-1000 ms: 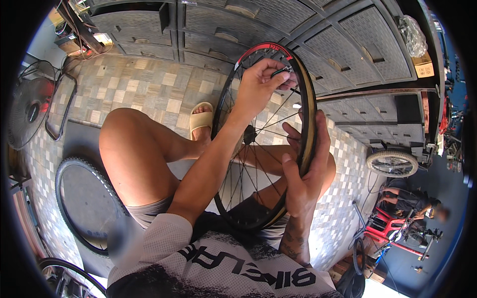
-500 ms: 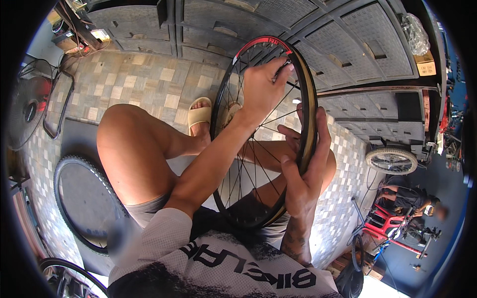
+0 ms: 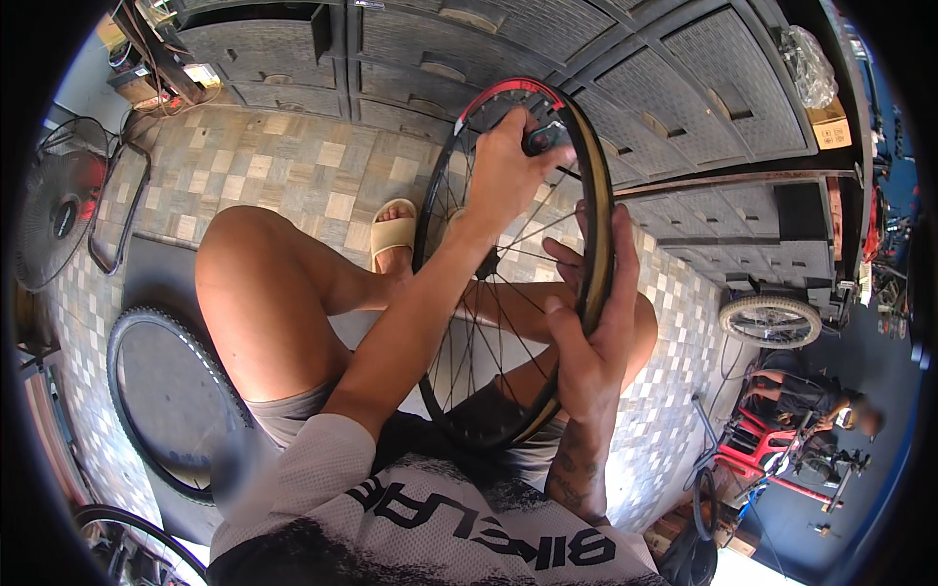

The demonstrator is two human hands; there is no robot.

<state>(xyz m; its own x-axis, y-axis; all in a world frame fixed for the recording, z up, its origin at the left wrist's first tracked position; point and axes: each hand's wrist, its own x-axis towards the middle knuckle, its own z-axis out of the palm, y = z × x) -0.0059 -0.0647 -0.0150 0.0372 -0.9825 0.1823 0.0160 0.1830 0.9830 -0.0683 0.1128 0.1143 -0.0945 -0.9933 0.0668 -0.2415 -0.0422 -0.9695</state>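
Observation:
A bare bicycle wheel with a black rim, black spokes and a red patch at its top stands upright between my knees. My left hand reaches across the spokes to the inner side of the rim near the top. Between its thumb and fingers is a small dark rounded tool that looks like a spoke wrench; fingers partly cover it. My right hand is wrapped round the right side of the rim, thumb on the near side and fingertips showing past the spokes. A tan strip lines the outside of the rim.
A black tyre lies on a dark mat at left, beside a fan. Grey drawer cabinets line the far side. At right are another wheel, a red chair and a seated person.
My left hand has turned and shifted slightly left, so more of the dark tool shows. The wheel's upper part has moved slightly down and left, with my right hand still round it.

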